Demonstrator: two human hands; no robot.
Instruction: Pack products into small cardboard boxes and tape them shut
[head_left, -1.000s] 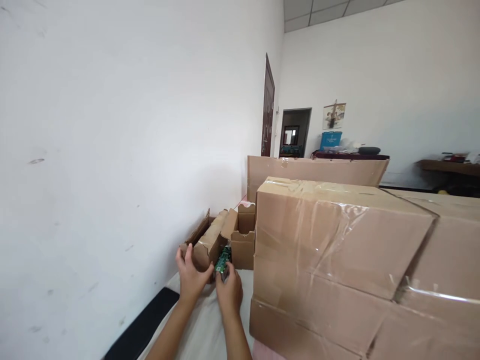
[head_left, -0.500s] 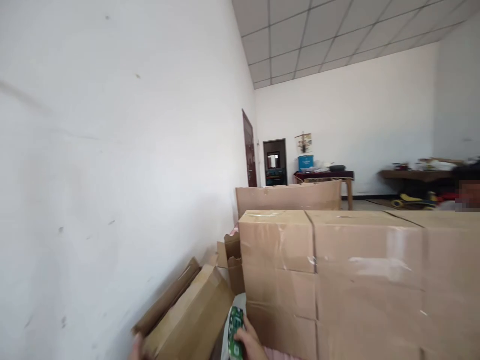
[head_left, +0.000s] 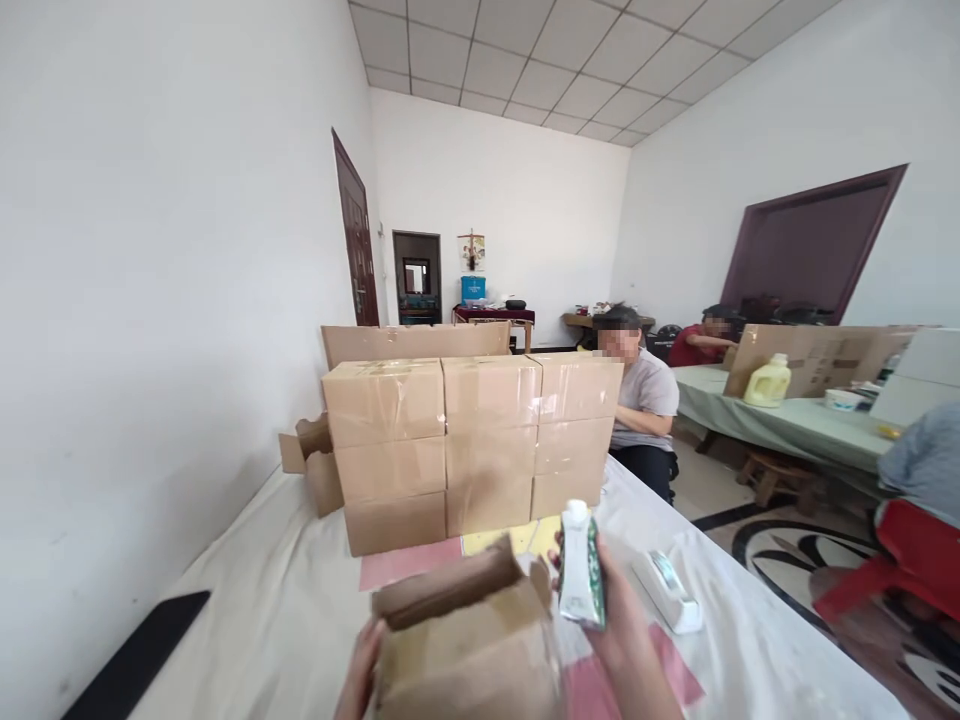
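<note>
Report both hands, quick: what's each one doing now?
Left hand: gripping the near cardboard box at its left side.
Right hand: closed around the white-capped carton.

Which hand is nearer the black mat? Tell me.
Left. The left hand, at the open cardboard box, is right of the black mat; the right hand, holding the capped carton, is farther right, past the box.

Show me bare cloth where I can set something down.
Left: the white cloth between the black mat and the open box, short of the stacked boxes. Right: the cloth past the white object. Crowded: front centre, where the left hand is at the open box and the right hand holds a white-and-green carton.
</note>
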